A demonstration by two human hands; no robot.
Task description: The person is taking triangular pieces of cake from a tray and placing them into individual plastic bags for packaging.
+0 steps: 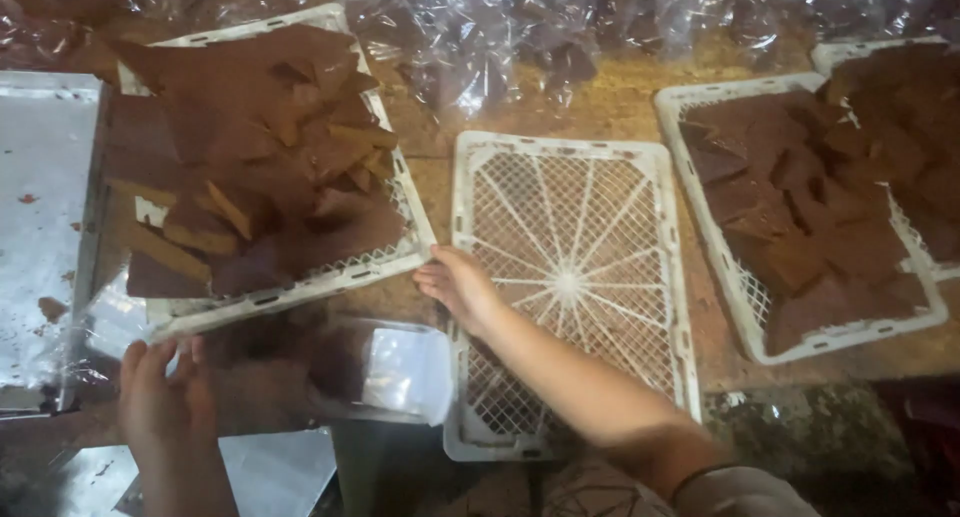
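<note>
Wooden table (pixel 620 107): two crates (pixel 300 287) hold brown slabs (pixel 250 157); middle crate (pixel 570 277) empty.

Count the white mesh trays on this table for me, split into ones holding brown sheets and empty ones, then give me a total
Trays with brown sheets: 3, left, right, far right
Empty trays: 1, middle tray, with the right hand at its edge
Total: 4

white plastic lattice tray (pixel 660 237); probably matt.
</note>
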